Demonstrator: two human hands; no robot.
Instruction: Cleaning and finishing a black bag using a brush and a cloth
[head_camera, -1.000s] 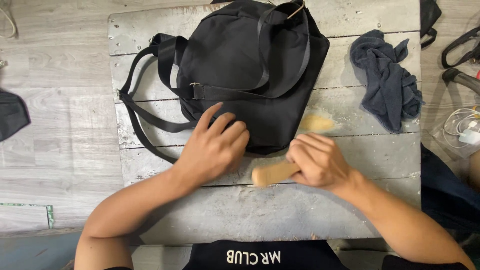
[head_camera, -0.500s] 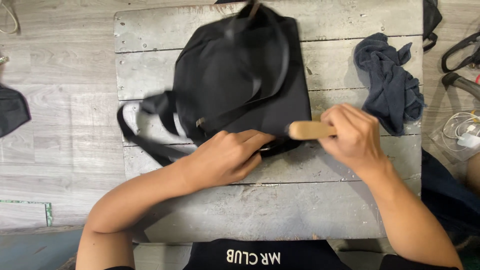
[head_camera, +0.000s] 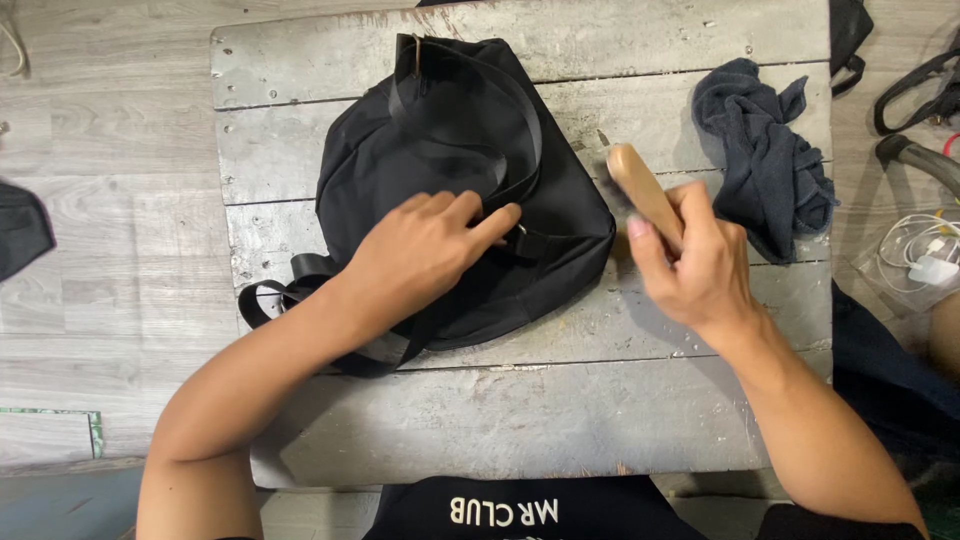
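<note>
A black backpack (head_camera: 450, 190) lies flat in the middle of the grey wooden desk (head_camera: 560, 420). Its long side runs from the far edge toward the near left corner, top end far. The left hand (head_camera: 425, 250) rests flat on it, fingers spread. The right hand (head_camera: 695, 260) is wrapped around a wooden brush (head_camera: 645, 195), just right of the backpack, its handle pointing to the far edge. A dark blue rag (head_camera: 765, 155) lies near the right edge.

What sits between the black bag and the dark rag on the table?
In the head view, the wooden-handled brush, held in the right hand, lies between the black bag and the dark rag; otherwise bare grey planks.
</note>
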